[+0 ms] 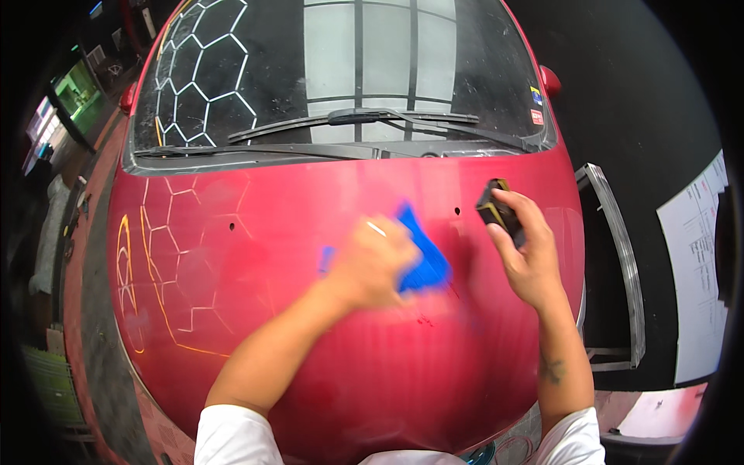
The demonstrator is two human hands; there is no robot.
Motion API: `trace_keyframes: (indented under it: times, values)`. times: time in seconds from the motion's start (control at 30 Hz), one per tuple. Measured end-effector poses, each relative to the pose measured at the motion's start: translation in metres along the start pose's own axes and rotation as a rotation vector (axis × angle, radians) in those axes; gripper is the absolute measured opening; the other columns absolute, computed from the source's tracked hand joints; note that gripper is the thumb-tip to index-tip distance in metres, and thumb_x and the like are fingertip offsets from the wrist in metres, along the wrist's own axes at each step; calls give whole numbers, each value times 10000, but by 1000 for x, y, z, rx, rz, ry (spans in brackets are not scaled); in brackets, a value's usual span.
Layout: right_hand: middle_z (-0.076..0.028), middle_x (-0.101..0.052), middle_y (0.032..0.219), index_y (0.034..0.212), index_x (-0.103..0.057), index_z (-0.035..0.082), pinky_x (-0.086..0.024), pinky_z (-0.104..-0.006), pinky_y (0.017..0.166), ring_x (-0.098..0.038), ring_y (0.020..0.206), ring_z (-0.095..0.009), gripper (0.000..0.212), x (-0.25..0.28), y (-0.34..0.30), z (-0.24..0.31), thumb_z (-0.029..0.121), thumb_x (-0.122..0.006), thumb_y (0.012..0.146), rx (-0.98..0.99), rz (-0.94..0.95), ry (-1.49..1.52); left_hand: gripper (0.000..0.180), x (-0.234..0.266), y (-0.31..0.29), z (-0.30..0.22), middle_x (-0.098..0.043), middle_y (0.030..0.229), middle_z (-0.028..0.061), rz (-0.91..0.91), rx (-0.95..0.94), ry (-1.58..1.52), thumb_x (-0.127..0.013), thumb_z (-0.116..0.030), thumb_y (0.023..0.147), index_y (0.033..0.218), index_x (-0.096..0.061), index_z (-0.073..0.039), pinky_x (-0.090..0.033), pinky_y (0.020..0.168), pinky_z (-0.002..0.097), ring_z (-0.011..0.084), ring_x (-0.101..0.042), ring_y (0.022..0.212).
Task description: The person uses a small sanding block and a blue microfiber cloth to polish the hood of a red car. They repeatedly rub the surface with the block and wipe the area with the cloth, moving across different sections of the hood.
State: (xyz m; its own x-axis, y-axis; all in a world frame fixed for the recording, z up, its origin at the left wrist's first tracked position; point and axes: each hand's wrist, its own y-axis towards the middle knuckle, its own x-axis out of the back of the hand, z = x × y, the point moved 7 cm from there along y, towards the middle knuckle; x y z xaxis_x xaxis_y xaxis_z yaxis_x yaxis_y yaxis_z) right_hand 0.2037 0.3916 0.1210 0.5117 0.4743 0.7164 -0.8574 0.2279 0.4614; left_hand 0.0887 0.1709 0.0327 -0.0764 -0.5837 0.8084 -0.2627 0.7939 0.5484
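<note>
My left hand (370, 263), smeared by motion, is closed on a blue cloth (428, 267) over the middle of a red car hood (325, 380). Part of the cloth sticks out on both sides of my fingers. Higher and to the right, my right hand (536, 252) grips a small black block with yellowish edges (500, 209) between thumb and fingers. The block appears held off the paint, though the gap is hard to judge. Small dark red marks (425, 321) show on the hood just below the cloth.
Beyond the hood are the windshield (279, 77) and black wipers (364, 118). Honeycomb light reflections cover the hood's left side. A metal frame (620, 256) stands right of the car, near a white sheet with writing (697, 271). A hose (484, 453) lies at the lower edge.
</note>
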Motion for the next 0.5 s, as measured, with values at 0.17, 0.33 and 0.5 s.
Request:
trace_keyframes:
  times: [0.17, 0.33, 0.5]
  values:
    - [-242, -709, 1552, 1551, -708, 42, -556, -522, 1220, -685, 1426, -464, 495, -64, 21, 11, 162, -819, 1084, 42, 135, -149, 574, 78, -18, 142, -731, 1119, 136, -291, 637, 344, -1033, -523, 748, 1006, -810, -60, -609, 920, 520, 372, -731, 1119]
    - [-170, -726, 1534, 1552, -724, 139, -571, -570, 1172, -680, 1383, -427, 456, -113, 42, 16, 249, -802, 1116, 86, 118, -310, 553, 72, -23, 147, -717, 1149, 112, -287, 695, 335, -1044, -444, 801, 1165, -827, -88, -611, 920, 548, 362, -734, 1134]
    - [-173, -724, 1559, 1562, -733, 127, -589, -556, 1156, -699, 1376, -431, 487, -142, 53, 7, 254, -832, 1102, 52, 66, -416, 535, 78, -24, 148, -731, 1138, 100, -349, 711, 276, -1048, -357, 806, 1226, -795, -142, -628, 911, 547, 372, -749, 1109]
